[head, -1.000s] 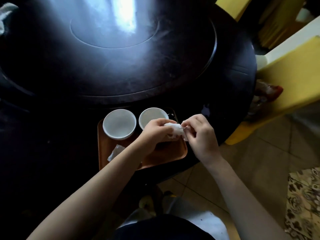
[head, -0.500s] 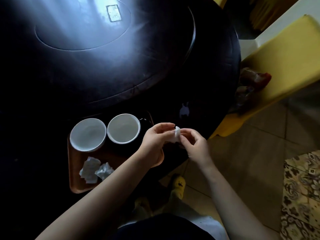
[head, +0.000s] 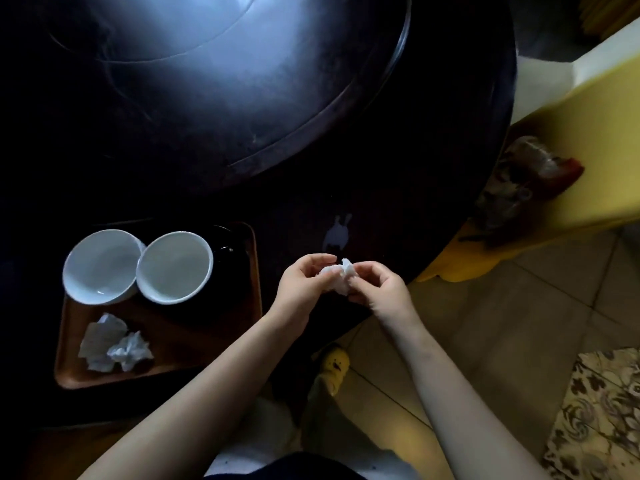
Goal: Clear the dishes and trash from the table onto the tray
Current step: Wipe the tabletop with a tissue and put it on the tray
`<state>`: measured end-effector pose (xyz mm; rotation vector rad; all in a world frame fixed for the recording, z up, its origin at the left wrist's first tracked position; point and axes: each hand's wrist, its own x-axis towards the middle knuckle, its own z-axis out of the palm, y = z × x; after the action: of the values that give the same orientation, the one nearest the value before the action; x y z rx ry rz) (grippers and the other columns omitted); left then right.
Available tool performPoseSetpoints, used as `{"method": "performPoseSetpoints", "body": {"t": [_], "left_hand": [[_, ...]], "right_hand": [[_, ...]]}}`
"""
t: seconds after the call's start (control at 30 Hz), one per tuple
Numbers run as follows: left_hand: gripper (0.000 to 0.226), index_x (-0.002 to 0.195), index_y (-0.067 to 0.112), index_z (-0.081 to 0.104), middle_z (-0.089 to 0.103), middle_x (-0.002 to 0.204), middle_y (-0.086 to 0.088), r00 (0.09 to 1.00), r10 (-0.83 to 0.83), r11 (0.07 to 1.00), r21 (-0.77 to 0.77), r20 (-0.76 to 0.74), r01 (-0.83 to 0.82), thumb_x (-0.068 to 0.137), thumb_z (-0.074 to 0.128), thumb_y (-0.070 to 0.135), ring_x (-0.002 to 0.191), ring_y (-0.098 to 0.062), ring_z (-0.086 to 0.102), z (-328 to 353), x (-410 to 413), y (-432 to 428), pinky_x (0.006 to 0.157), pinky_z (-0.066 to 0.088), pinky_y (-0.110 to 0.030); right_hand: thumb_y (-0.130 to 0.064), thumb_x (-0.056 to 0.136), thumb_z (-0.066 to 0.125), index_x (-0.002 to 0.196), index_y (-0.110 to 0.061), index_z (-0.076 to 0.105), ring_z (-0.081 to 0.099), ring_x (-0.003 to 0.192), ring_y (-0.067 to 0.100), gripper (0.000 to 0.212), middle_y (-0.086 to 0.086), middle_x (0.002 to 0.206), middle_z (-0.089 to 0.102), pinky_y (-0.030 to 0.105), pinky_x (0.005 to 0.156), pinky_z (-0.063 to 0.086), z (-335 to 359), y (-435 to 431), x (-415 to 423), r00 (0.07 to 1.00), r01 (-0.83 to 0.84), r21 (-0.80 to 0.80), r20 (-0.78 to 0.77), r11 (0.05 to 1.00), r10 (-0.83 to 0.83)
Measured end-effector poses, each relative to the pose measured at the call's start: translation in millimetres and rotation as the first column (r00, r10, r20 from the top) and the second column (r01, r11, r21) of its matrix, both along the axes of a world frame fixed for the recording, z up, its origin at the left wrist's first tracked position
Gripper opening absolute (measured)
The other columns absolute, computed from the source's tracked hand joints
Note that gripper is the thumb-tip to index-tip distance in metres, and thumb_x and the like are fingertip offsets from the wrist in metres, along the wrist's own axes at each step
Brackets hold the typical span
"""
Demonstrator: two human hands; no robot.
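Left hand (head: 302, 292) now off tray (head: 194, 346) (rightward), tissue (head: 341, 285) pinched against right hand (head: 382, 291)

The tissue (head: 337, 282) pinched in the fingers (head: 313, 262) is soft white paper, crumpled and matt, like the two wads (head: 114, 344) on the tray left of the fingers. That tray (head: 197, 344) looks like brown wood with a dull satin finish, and the bowls (head: 100, 268) on it look like white glazed ceramic, smooth and glossy. Beyond the fingers the desk (head: 242, 98) is dark, polished and shiny with a pale glare, while to the right the floor (head: 519, 323) is smooth beige tile under a patterned cloth rug (head: 602, 410).
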<state>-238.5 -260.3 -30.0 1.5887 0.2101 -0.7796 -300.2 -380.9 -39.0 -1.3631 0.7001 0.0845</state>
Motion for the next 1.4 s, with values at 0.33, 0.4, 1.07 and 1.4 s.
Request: {"method": "performPoseSetpoints", "body": {"t": [0.33, 0.4, 1.07, 1.4], "left_hand": [[0.049, 0.142, 0.013, 0.034, 0.035, 0.150, -0.005, 0.780, -0.327, 0.794, 0.603, 0.533, -0.080, 0.094, 0.045, 0.019, 0.141, -0.015, 0.026, -23, 22, -2, 0.114, 0.017, -0.023], [0.056, 0.147, 0.013, 0.019, 0.014, 0.157, -0.007, 0.739, -0.489, 0.680, 0.733, 0.464, -0.010, 0.096, 0.038, 0.030, 0.146, -0.016, 0.003, -38, 13, 0, 0.118, 0.003, -0.029], [0.067, 0.146, 0.007, 0.016, 0.013, 0.156, -0.013, 0.610, -0.732, 0.327, 0.942, 0.303, -0.076, 0.095, 0.009, 0.050, 0.144, -0.022, 0.010, -84, -23, 13, 0.116, 0.010, -0.041], [0.068, 0.146, 0.008, 0.014, 0.013, 0.156, -0.014, 0.605, -0.733, 0.321, 0.942, 0.310, -0.095, 0.095, 0.007, 0.051, 0.144, -0.022, 0.009, -85, -23, 12, 0.116, 0.006, -0.039]], "right_hand": [[-0.015, 0.085, 0.059, 0.079, -0.019, 0.055, 0.062, 0.073, 0.017, 0.008, 0.001, 0.079, 0.063, 0.021, 0.073, 0.053, -8, -68, 100, 0.990, 0.112, -0.512, 0.127, 0.851, -0.054], [-0.010, 0.084, 0.057, 0.085, -0.011, 0.058, 0.059, 0.078, 0.018, 0.002, 0.008, 0.084, 0.064, 0.008, 0.066, 0.041, -7, -74, 124, 0.985, 0.071, -0.699, 0.162, 0.712, 0.061], [-0.019, 0.085, 0.056, 0.087, -0.004, 0.074, 0.063, 0.079, 0.027, 0.023, 0.006, 0.092, 0.075, 0.035, 0.066, 0.058, -50, -64, 140, 0.706, -0.081, -0.972, 0.100, 0.221, 0.701], [0.004, 0.079, 0.067, 0.092, 0.001, 0.072, 0.066, 0.084, 0.028, 0.014, 0.014, 0.097, 0.074, 0.038, 0.082, 0.056, -63, -73, 92, 0.719, 0.005, -0.995, 0.074, 0.101, 0.691]]}}
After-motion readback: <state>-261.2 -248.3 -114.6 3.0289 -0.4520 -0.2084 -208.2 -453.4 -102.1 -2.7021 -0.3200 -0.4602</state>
